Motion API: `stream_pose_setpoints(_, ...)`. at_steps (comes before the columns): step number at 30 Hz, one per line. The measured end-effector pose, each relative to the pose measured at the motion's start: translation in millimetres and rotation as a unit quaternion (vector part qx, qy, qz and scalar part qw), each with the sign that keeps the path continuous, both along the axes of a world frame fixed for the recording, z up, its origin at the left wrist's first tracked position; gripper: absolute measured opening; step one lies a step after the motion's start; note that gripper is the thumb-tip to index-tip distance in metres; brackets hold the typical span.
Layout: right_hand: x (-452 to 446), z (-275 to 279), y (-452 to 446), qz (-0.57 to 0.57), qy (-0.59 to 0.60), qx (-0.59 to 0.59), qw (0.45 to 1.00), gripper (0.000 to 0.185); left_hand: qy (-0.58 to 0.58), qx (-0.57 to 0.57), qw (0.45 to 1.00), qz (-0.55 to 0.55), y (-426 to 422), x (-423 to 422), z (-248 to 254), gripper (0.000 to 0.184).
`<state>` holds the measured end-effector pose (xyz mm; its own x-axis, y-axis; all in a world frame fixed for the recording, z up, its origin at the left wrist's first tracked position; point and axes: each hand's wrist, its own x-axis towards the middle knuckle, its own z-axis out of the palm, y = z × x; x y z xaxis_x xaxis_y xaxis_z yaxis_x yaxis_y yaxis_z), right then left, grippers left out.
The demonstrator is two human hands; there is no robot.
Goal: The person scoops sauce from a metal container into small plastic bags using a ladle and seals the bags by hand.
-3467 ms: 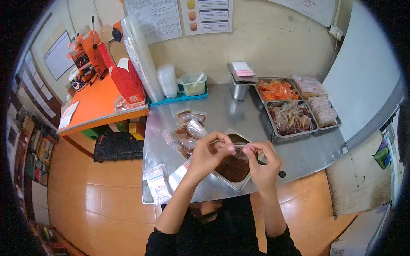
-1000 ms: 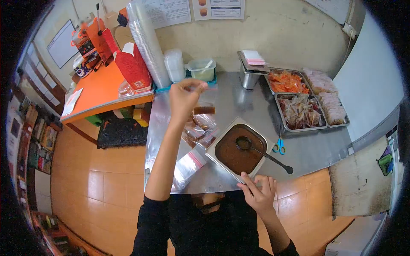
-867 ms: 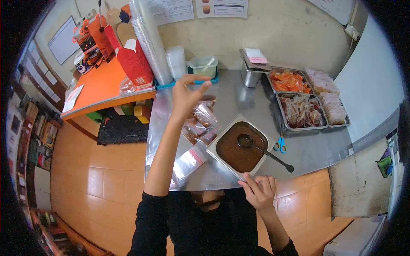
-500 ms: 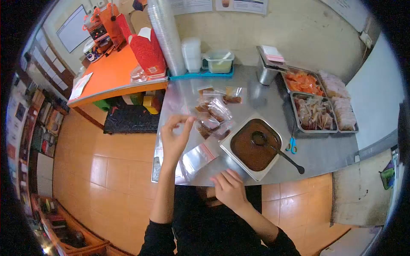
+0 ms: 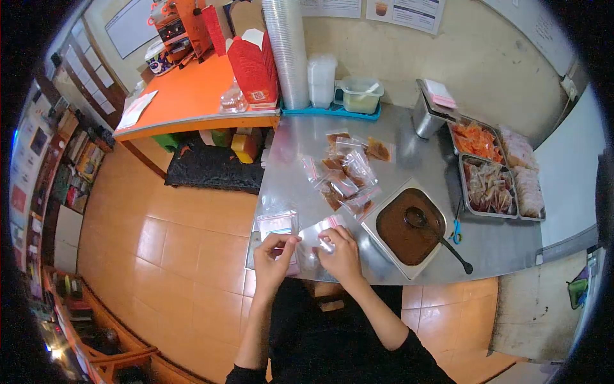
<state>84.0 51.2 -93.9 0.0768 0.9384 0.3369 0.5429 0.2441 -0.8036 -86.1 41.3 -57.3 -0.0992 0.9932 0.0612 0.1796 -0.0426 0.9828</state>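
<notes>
Orange tiled floor (image 5: pixel 185 256) lies below a stainless-steel surface (image 5: pixel 409 153), on which all items noted here stand or lie. Reference point for positions: a square stainless-steel pan (image 5: pixel 385 248) of thick-looking brown sauce near the front edge.

Beyond the pan and to its right stands a rectangular metal tray (image 5: pixel 492 216) filled with small brownish packets. Beyond the pan and to its left lies a loose, overlapping pile of clear plastic bags with brown contents (image 5: pixel 359 168).

Both hands are left of the pan. Left hand (image 5: pixel 274 253), the farther from it: thumb and forefinger form a loop, tips close together; whether they grip any film cannot be determined. Right hand (image 5: pixel 340 253), between left hand and pan: fingers bent over the near part of a flat clear plastic bag with a pink strip (image 5: pixel 313 232); whether it is grasped or only touched cannot be confirmed. That bag is just left of the pan; a clear-and-white plastic packet with a blue line (image 5: pixel 276 224) lies farther left.

Handling assessment: the flat bag should prove very light, limp and slippery, liable to cling and crease; the pink-strip end is judged the firmest place to hold.

A long-handled black ladle (image 5: pixel 451 251) rests in the pan, handle over its right rim. Blue-handled scissors (image 5: pixel 456 232) lie just right of the pan.
</notes>
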Motion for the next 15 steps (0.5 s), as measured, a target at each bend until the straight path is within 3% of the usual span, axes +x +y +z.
stream_pose_setpoints(5, 7.1, 1.3, -0.8, 0.020, 0.024, -0.066, 0.997, 0.011, -0.054, -0.057, 0.996, -0.037, -3.8, 8.3, -3.5, 0.019)
stream_pose_setpoints(8, 7.3, 18.1, -11.3, -0.040, 0.103, -0.063, 0.992, 0.010, -0.118, -0.125, 0.985, -0.014, -5.0, 16.6, 8.2, 0.018)
stream_pose_setpoints(9, 6.3, 25.3, -15.9, -0.040, 0.081, 0.026, 0.996, 0.009, -0.119, -0.127, 0.985, -0.013, -3.9, 19.5, 12.4, 0.018)
stream_pose_setpoints(11, 6.4, 28.4, -28.1, 0.004, -0.002, 0.148, 0.989, 0.007, -0.335, -0.226, 0.912, -0.073, -3.0, 24.5, 18.3, 0.019)
stream_pose_setpoints(12, 6.7, 33.0, -36.9, 0.003, -0.001, 0.147, 0.989, 0.007, -0.334, -0.228, 0.912, -0.073, -5.0, 27.3, 14.2, 0.019)
stream_pose_setpoints(14, 8.2, 48.6, -56.1, 0.067, -0.107, 0.138, 0.982, 0.008, -0.187, -0.124, 0.968, -0.113, -4.9, 32.3, 3.8, 0.021)
stream_pose_setpoints(15, 11.9, 50.5, -68.0, 0.074, -0.092, 0.148, 0.982, 0.006, -0.176, -0.144, 0.966, -0.120, -4.5, 30.5, 5.3, 0.018)
